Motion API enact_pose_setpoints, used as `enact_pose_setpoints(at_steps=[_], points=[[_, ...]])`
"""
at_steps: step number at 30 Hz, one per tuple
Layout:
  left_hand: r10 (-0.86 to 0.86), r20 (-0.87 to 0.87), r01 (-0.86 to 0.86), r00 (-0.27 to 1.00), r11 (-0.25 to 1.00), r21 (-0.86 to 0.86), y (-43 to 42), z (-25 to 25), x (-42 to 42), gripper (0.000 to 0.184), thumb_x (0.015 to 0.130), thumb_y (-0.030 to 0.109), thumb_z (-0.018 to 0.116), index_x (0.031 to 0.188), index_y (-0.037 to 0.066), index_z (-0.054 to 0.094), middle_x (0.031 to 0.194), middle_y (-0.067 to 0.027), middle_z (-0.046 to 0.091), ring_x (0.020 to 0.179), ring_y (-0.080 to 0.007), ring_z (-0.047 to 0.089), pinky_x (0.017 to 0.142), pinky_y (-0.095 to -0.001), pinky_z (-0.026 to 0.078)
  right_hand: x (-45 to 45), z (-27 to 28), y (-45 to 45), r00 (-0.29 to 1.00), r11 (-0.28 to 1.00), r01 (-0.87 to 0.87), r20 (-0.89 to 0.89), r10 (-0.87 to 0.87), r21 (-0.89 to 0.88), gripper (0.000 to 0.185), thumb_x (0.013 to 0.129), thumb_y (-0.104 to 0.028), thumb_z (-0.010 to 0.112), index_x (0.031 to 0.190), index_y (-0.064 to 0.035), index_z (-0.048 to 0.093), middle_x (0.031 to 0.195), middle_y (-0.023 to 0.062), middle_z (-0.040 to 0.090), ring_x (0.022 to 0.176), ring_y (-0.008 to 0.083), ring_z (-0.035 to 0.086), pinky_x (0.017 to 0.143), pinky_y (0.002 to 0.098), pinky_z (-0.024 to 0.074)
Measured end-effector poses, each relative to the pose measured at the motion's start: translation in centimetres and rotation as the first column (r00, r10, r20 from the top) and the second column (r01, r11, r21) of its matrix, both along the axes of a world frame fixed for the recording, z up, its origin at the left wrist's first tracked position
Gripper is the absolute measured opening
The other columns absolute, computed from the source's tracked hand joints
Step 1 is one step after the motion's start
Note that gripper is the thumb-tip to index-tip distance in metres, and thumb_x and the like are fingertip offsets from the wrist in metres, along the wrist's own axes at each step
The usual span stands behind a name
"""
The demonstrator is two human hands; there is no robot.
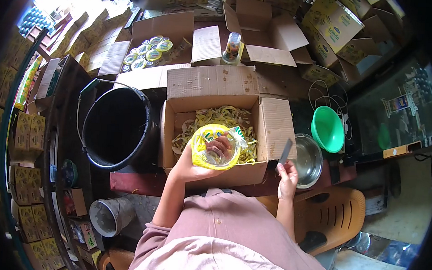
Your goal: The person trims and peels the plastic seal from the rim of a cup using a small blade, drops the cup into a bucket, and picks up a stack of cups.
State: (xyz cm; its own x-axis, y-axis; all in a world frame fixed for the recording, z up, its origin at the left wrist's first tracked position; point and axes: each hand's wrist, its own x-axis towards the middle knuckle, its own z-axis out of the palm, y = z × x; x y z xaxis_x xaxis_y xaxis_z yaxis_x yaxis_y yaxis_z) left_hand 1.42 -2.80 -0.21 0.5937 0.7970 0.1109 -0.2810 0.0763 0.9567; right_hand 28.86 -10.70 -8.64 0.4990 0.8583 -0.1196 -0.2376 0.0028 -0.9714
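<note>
Yellow-edged tub (215, 158), round end facing upward, left fingers (219, 144) grasping it, right fingers (283, 171) gripping forward-pointing blade (286, 151)

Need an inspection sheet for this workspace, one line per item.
Surface: reddish front edge visible; table mostly covered.
Job's things: yellow-and-clear tub raised before an open carton containing yellow-green scraps.
Clutter: black bucket left of the carton; green bowl and clear bowl right.
Grips: left grip holds the tub; right grip holds a flat grey strip.
Cables: white cable loosely looped by the green bowl.
Surroundings: stacked printed boxes; tan chair.
</note>
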Motion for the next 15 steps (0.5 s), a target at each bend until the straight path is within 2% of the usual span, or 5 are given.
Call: enact_pose_setpoints(at_steps=[2,3,5,11,15], points=[[0.114,-0.081,-0.103,0.99,0.986,0.128,0.0,1.5,0.6,0.054,0.066,0.003,0.068,0.115,-0.003,0.046,0.1,-0.0023,0.052,0.087,-0.0061,0.048,0.08,-0.0207,0.04,-1.0,2.7,1.3,0.964,0.989,0.026,0.26,-0.063,0.144,0.018,0.078,0.0,0.064,0.095,-0.0052,0.061,0.073,-0.002,0.057,0.069,0.0065,0.051,0.062,0.0206,0.0396],[0.173,-0.115,-0.148,0.978,0.97,0.195,0.0,1.8,0.8,0.05,0.066,0.003,0.068,0.111,-0.004,0.049,0.094,-0.0023,0.055,0.082,-0.0056,0.05,0.077,-0.0196,0.042,-1.7,4.9,2.0,0.86,0.974,-0.024,0.502,-0.094,0.223,0.017,0.077,0.0,0.065,0.092,-0.0064,0.062,0.075,-0.001,0.058,0.069,0.0084,0.052,0.063,0.0224,0.0397],[0.287,-0.123,-0.24,0.95,0.923,0.302,0.2,1.7,0.7,0.048,0.064,0.003,0.07,0.107,-0.003,0.051,0.091,-0.0028,0.057,0.078,-0.0075,0.052,0.075,-0.0211,0.044,-3.3,9.9,3.3,0.485,0.929,-0.18,0.851,-0.201,0.323,0.015,0.074,0.0,0.066,0.087,-0.0089,0.063,0.077,0.0011,0.06,0.068,0.0122,0.055,0.066,0.0259,0.0401],[0.572,-0.261,-0.348,0.778,0.738,0.578,0.1,3.8,0.0,0.054,0.059,0.011,0.08,0.104,0.001,0.051,0.096,-0.0108,0.061,0.084,-0.0247,0.061,0.076,-0.0313,0.049,-5.8,15.6,4.6,0.103,0.791,-0.549,0.961,-0.257,0.27,0.024,0.067,-0.004,0.067,0.089,-0.0128,0.068,0.082,-0.0037,0.062,0.07,0.0108,0.055,0.07,0.027,0.0352],[0.645,-0.212,-0.397,0.734,0.662,0.636,0.0,4.1,-0.2,0.062,0.056,0.008,0.082,0.109,-0.001,0.051,0.098,-0.0072,0.061,0.08,-0.0124,0.059,0.074,-0.0245,0.048,-6.3,16.4,5.0,0.033,0.738,-0.634,0.962,-0.272,0.231,0.027,0.067,-0.006,0.064,0.091,-0.0139,0.069,0.078,-0.0055,0.058,0.071,0.0092,0.054,0.069,0.0269,0.0332]])
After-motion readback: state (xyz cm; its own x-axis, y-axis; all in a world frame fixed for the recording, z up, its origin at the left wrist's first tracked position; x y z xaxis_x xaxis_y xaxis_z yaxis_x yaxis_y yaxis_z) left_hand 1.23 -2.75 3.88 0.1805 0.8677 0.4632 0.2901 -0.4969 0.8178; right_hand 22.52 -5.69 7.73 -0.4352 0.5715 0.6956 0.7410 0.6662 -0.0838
